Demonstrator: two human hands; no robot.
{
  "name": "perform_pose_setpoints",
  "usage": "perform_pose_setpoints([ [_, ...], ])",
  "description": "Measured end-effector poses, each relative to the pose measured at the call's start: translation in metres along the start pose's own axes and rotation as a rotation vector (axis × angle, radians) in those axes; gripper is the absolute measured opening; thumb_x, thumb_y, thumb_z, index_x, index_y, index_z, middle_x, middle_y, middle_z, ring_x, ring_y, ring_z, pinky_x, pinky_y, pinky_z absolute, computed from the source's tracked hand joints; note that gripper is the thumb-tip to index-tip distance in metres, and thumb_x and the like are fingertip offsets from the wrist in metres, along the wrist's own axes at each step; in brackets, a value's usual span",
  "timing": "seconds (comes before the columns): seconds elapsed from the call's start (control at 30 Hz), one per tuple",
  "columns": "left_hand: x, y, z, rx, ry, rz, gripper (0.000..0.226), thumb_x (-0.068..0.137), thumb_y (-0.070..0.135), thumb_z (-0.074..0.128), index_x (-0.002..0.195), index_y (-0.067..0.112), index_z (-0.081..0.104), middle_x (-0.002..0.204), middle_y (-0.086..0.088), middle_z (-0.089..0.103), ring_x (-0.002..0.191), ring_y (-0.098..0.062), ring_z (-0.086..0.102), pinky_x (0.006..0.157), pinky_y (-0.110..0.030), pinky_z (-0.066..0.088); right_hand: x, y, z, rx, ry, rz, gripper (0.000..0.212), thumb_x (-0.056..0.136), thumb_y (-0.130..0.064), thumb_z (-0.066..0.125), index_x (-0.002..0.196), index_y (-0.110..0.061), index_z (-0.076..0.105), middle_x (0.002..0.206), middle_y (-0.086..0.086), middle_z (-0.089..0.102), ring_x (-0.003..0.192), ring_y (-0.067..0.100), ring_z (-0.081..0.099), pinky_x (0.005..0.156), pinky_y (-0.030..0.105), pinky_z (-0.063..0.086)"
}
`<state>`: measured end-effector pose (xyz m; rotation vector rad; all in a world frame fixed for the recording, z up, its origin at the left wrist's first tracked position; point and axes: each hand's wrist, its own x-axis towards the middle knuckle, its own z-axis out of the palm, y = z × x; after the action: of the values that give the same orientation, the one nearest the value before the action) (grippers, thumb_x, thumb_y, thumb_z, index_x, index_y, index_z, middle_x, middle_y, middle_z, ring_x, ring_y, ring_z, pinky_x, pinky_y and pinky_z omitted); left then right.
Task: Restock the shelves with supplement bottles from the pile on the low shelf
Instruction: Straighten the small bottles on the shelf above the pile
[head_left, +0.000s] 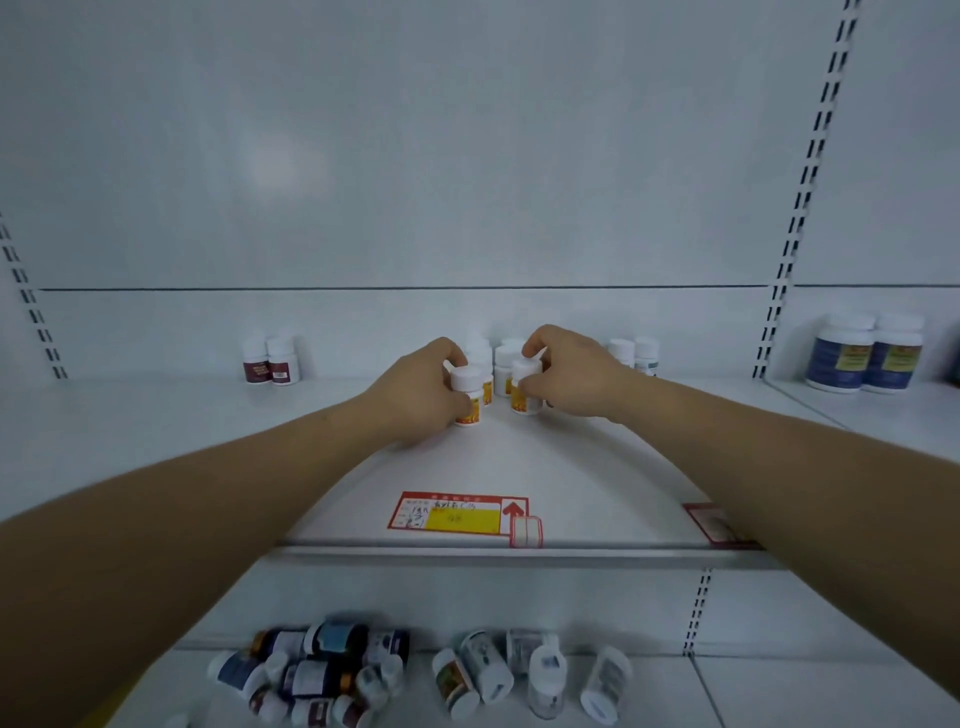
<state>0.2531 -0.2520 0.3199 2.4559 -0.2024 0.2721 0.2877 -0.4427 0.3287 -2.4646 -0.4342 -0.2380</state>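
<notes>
Head view: the red-bordered price tag (460, 513) with a yellow block and red arrow is sitting on the near edge of the upper shelf (156, 415); its handwriting is not legible. A second red tag (711, 525) is showing partly under the right forearm. Bottle labels are too blurred to read. The left hand (415, 395) is gripping a white-capped bottle (467, 395) with an orange-yellow label, fingers curled round it, base touching the shelf. The right hand (566, 374) is gripping a matching bottle (525, 387) just beside it, thumb and fingers wrapped round the cap and body. More white bottles (506, 364) are standing directly behind, toward the back panel. Two dark-red-labelled bottles (270, 361) are standing far left, two pale ones (636, 353) right of the hands, two large blue-labelled bottles (865, 353) far right. Bare shelf is lying open on both sides and near. The pile of tipped bottles (415, 670) is lying on the low shelf (805, 691) below, well apart from both hands.
</notes>
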Motion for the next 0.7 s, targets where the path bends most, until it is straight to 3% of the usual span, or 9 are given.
perform_pose_setpoints([
  [0.1, 0.013, -0.009, -0.005, 0.061, 0.017, -0.075, 0.037, 0.08, 0.018, 0.067, 0.107, 0.025, 0.044, 0.094, 0.001, 0.059, 0.077, -0.014, 0.057, 0.062, -0.025, 0.044, 0.013, 0.009, -0.008, -0.08, 0.001, 0.021, 0.031, 0.081, -0.02, 0.066, 0.106, -0.021, 0.048, 0.098, 0.002, 0.054, 0.086, 0.019, 0.052, 0.066, 0.028, 0.039],
  [0.23, 0.032, -0.016, -0.006, 0.111, 0.049, -0.082, 0.037, 0.082, 0.013, 0.062, 0.114, 0.022, 0.047, 0.104, -0.006, 0.061, 0.085, -0.022, 0.054, 0.068, -0.028, 0.039, 0.032, 0.017, -0.008, -0.143, 0.001, 0.031, 0.032, 0.085, -0.019, 0.063, 0.112, -0.014, 0.047, 0.097, 0.003, 0.051, 0.087, 0.02, 0.049, 0.069, 0.028, 0.037],
  [0.37, 0.053, -0.019, 0.0, 0.154, 0.054, -0.079, 0.043, 0.084, 0.017, 0.063, 0.122, 0.018, 0.044, 0.107, -0.006, 0.061, 0.089, -0.022, 0.054, 0.072, -0.027, 0.038, 0.046, 0.024, -0.001, -0.214, 0.027, 0.015, 0.031, 0.089, -0.019, 0.056, 0.118, -0.014, 0.046, 0.099, 0.004, 0.047, 0.087, 0.021, 0.047, 0.072, 0.03, 0.037],
  [0.5, 0.067, -0.026, 0.003, 0.183, 0.083, -0.069, 0.035, 0.084, 0.021, 0.062, 0.115, 0.02, 0.045, 0.106, -0.006, 0.062, 0.088, -0.022, 0.056, 0.069, -0.028, 0.039, 0.053, 0.03, 0.004, -0.318, 0.021, 0.005, 0.031, 0.092, -0.016, 0.05, 0.122, -0.014, 0.042, 0.109, 0.011, 0.052, 0.09, 0.025, 0.05, 0.074, 0.034, 0.04],
  [0.7, 0.068, -0.028, -0.001, 0.218, 0.011, -0.082, 0.064, 0.084, 0.034, 0.064, 0.137, 0.02, 0.031, 0.124, -0.009, 0.055, 0.099, -0.024, 0.053, 0.08, -0.029, 0.04, 0.051, 0.029, 0.002, -0.306, 0.015, 0.049, 0.04, 0.091, -0.029, 0.054, 0.126, -0.016, 0.04, 0.115, 0.012, 0.052, 0.094, 0.026, 0.05, 0.076, 0.033, 0.039],
])
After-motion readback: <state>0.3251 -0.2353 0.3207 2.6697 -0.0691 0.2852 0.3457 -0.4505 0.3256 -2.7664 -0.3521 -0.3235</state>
